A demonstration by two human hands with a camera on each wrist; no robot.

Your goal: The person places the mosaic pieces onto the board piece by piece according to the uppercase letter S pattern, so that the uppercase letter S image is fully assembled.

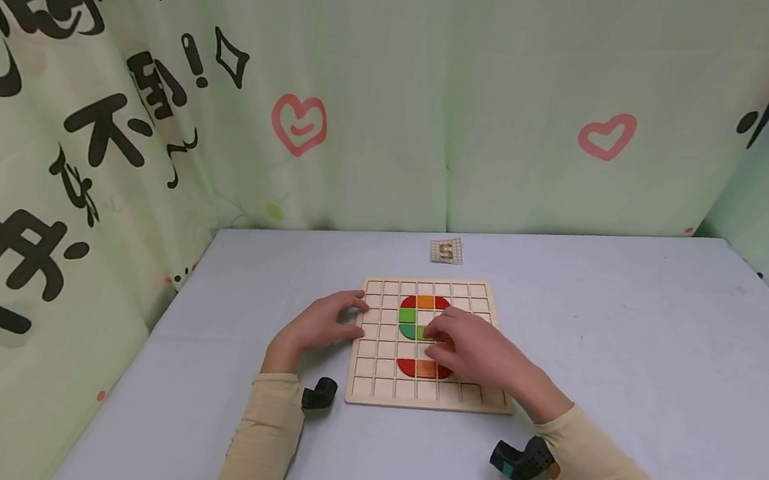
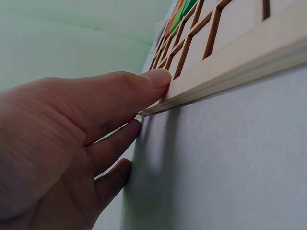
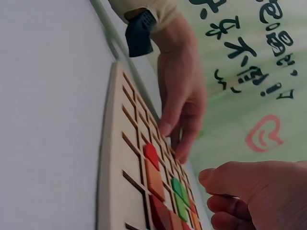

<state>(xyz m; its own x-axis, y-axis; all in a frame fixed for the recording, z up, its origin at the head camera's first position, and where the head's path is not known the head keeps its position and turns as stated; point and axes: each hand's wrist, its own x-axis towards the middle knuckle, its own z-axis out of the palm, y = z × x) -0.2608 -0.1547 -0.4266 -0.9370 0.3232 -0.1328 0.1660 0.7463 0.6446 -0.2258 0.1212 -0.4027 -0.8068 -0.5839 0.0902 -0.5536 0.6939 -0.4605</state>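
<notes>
A square wooden grid board (image 1: 366, 388) lies on the table, with coloured pieces in some cells. Its upper group has red ends beside an orange piece (image 1: 426, 302), then a light green piece (image 1: 407, 316) and a darker green rounded piece (image 1: 407, 331). Lower down, an orange piece (image 1: 425, 369) sits between two red ones. My left hand (image 1: 322, 322) rests at the board's left edge, its thumb (image 2: 156, 79) touching the rim. Over the board's middle is my right hand (image 1: 479, 352), fingertips beside the green pieces. No piece shows between its fingers (image 3: 230, 206).
Behind the board lies a small card (image 1: 446, 250) with a printed grid pattern. The pale table (image 1: 628, 366) extends to both sides. A printed green curtain (image 1: 390, 73) surrounds its back and sides. Each wrist wears a black camera (image 1: 522, 459).
</notes>
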